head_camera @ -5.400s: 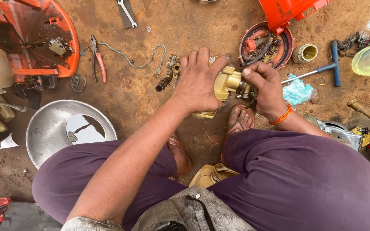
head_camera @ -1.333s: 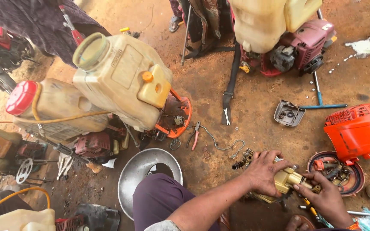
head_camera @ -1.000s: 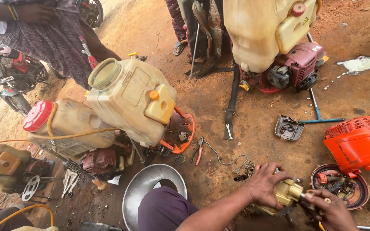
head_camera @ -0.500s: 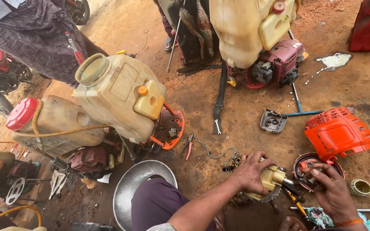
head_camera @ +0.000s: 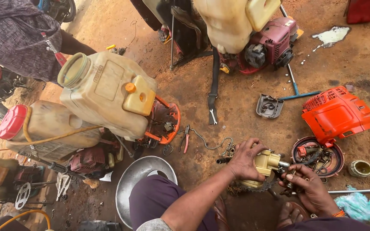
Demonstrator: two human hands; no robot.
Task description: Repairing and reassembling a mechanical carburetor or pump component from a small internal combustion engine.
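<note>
Left hand [head_camera: 246, 160] wrapped tight round a yellowish brass pump body [head_camera: 265, 164], held just above the dirt floor [head_camera: 236, 102] between the knees. Right hand [head_camera: 309, 188] pinched shut on small dark metal fittings [head_camera: 291, 185] at the pump's shaft end. Round tray of loose parts [head_camera: 337, 164] just right of the hands, orange engine cover [head_camera: 337, 114] beyond it. Steel bowl [head_camera: 140, 182] by the left knee, pliers [head_camera: 186, 137] near the cream tank sprayer [head_camera: 108, 92].

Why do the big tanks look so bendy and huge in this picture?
Head view: the wide lens stretches things near the edges, so the cream tank bulges; soft, even daylight, no hard shadows; the left hand and brass pump part look sharp, not blurred.
</note>
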